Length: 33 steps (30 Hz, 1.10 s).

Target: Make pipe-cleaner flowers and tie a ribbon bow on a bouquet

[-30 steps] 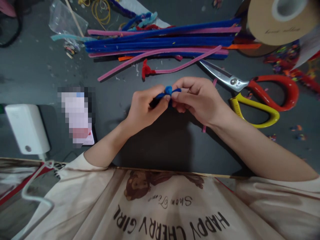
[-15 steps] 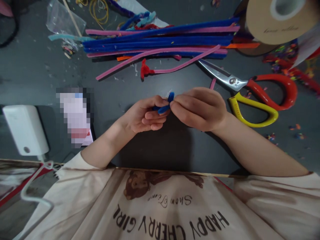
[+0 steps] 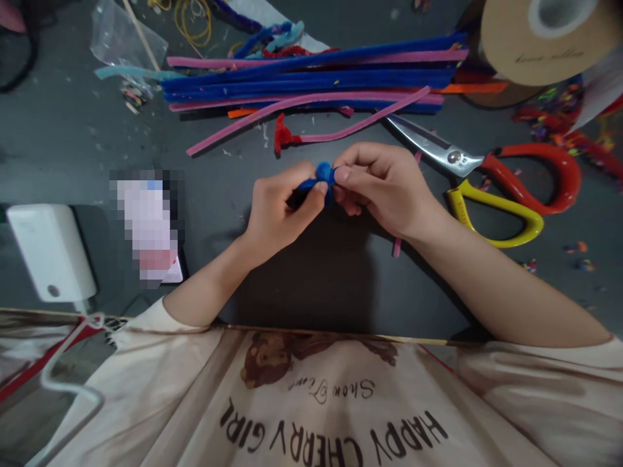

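Observation:
A short blue pipe cleaner [image 3: 324, 172], bent into loops, is pinched between my two hands above the table. My left hand [image 3: 285, 204] closes on it with thumb and fingers, hiding part of it. From the other side, my right hand [image 3: 384, 185] grips its right end between thumb and forefinger. Just beyond my hands lies a pink pipe cleaner [image 3: 341, 135] with a red twisted piece [image 3: 282, 135] at its left end. A pink stem end [image 3: 397, 247] shows below my right hand.
Blue and pink pipe cleaners [image 3: 302, 81] lie bundled across the back. Red-and-yellow-handled scissors [image 3: 454, 157] rest open at right, below a ribbon spool [image 3: 516, 58]. To the left are a blurred-out phone [image 3: 172, 266] and a white power bank [image 3: 51, 253] with a cable.
Both hands have turned and moved slightly away from my body. The blue pipe cleaner has rotated with them and looks more tightly bunched. A pink stem end now shows below my right hand.

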Available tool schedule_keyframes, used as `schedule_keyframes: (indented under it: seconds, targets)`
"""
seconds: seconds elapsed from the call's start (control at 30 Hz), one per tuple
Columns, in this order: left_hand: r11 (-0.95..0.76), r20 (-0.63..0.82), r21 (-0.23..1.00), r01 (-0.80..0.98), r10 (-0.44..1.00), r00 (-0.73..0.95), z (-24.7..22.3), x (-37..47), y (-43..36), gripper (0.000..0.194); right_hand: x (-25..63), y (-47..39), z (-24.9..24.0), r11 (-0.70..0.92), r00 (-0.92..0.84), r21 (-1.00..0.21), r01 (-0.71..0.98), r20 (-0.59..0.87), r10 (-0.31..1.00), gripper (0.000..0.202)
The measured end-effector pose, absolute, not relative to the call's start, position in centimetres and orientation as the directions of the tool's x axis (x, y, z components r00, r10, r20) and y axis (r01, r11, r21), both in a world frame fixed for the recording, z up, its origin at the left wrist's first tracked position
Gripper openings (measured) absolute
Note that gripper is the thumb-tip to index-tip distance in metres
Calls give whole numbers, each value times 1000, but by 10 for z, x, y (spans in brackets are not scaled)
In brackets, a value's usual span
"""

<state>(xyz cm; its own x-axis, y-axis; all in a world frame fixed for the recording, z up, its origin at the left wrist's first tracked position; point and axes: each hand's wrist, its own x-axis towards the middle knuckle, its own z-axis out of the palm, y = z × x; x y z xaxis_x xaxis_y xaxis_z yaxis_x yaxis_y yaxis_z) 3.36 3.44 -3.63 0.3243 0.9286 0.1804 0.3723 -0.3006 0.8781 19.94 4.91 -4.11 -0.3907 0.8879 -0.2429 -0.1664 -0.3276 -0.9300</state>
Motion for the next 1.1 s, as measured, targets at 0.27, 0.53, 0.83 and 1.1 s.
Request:
schedule_keyframes:
  seconds: [0.27, 0.53, 0.83, 1.1]
  targets:
    - [-218, 103, 889, 402, 952, 287, -38, 36, 36, 30, 201, 39, -39, 191, -266, -950, 249, 123, 956, 16]
    - [-60, 4, 975, 216, 968, 250, -41, 38, 40, 31, 201, 38, -42, 277, -295, -919, 280, 192, 936, 20]
    - [-38, -14, 977, 207, 969, 247, -41, 38, 40, 30, 201, 43, -45, 92, -297, -995, 46, 74, 952, 29]
    - [-102, 41, 970, 219, 962, 270, -42, 37, 40, 32, 201, 44, -46, 50, -291, -998, 26, 40, 956, 34]
